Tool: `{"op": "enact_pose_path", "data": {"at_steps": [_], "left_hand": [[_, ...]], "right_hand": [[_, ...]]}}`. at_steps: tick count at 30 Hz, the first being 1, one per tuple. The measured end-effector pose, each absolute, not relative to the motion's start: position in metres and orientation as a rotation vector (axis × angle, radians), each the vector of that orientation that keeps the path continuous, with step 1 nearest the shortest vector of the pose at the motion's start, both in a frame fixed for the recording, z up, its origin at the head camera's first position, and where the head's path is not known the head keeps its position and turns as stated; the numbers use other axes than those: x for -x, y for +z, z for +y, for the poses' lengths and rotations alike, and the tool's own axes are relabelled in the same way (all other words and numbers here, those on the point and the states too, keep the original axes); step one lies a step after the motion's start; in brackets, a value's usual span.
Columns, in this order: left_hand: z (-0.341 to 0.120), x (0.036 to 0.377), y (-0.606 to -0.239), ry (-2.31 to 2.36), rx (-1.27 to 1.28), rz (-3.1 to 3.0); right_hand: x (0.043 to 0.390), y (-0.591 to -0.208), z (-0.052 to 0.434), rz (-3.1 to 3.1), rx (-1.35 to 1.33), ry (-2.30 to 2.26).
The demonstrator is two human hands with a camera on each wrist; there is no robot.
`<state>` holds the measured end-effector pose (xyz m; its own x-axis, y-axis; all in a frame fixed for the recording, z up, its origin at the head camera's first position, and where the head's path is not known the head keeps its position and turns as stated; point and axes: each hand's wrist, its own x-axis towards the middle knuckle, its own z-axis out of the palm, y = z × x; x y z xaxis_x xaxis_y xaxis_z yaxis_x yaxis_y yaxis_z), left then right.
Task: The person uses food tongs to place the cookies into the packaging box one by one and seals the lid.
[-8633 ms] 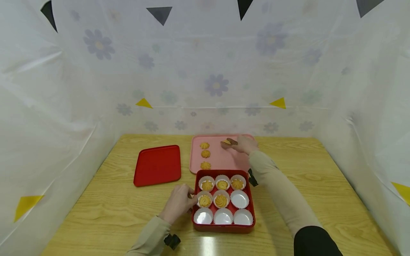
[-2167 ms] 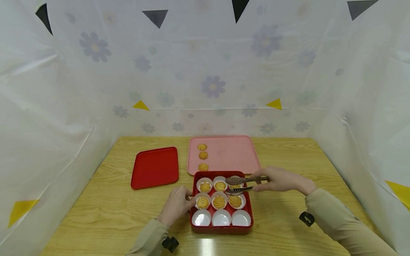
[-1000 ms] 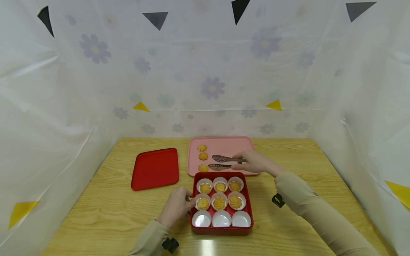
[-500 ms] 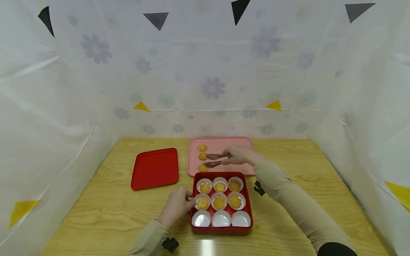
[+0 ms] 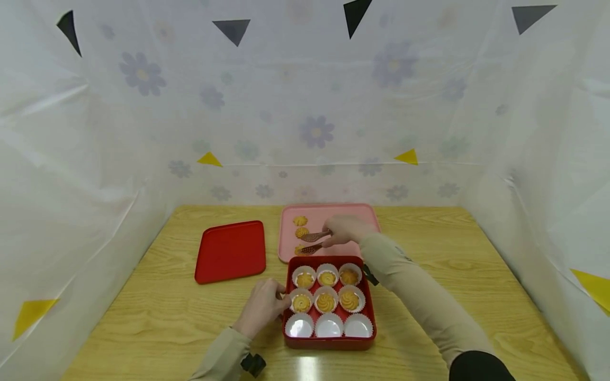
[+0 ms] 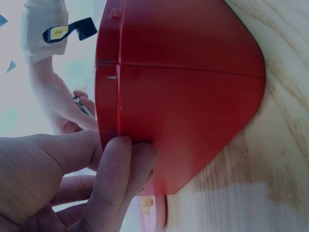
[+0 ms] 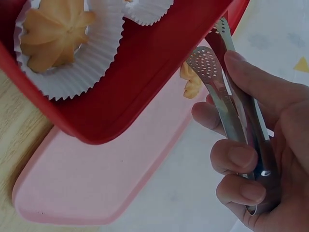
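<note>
My left hand (image 5: 261, 307) pinches the left rim of a red box (image 5: 329, 344), thumb inside and fingers against the outer wall (image 6: 183, 101). White paper cups fill the box; the two back rows hold piped cookies (image 5: 325, 302), and the three front cups (image 5: 329, 325) are bare. Beyond it, my right hand (image 5: 345, 230) grips metal tongs (image 5: 315, 236) with perforated tips, fingers wrapped round the handles (image 7: 231, 125). The spread tips reach the nearest cookie (image 5: 299, 249) on the pink tray (image 5: 355, 210). Two more cookies, a swirl (image 5: 301, 232) and a flower shape (image 5: 300, 220), lie behind it.
A flat red lid-like tray (image 5: 231, 251) lies left of the pink tray on the wooden table (image 5: 157, 317). The box's back edge overlaps the pink tray's front edge in the head view. White flowered sheeting (image 5: 267, 121) encloses the back and sides.
After a cookie appeared in the middle row's right cup, my right hand carried the tongs back to the pink tray and leftward to the nearest cookie. My left hand stays on the box.
</note>
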<state>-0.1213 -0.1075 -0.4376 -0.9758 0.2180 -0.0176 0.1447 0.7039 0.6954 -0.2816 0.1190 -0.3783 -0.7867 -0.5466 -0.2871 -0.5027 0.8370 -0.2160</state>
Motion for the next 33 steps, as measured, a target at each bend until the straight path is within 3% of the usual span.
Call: {"op": "enact_pose_path", "data": {"at_steps": [33], "left_hand": [[-0.107, 0.118, -0.436, 1.156, -0.331, 2.836]], "right_hand": [[0.277, -0.378, 0.096, 2.714, 0.839, 0.179]]}}
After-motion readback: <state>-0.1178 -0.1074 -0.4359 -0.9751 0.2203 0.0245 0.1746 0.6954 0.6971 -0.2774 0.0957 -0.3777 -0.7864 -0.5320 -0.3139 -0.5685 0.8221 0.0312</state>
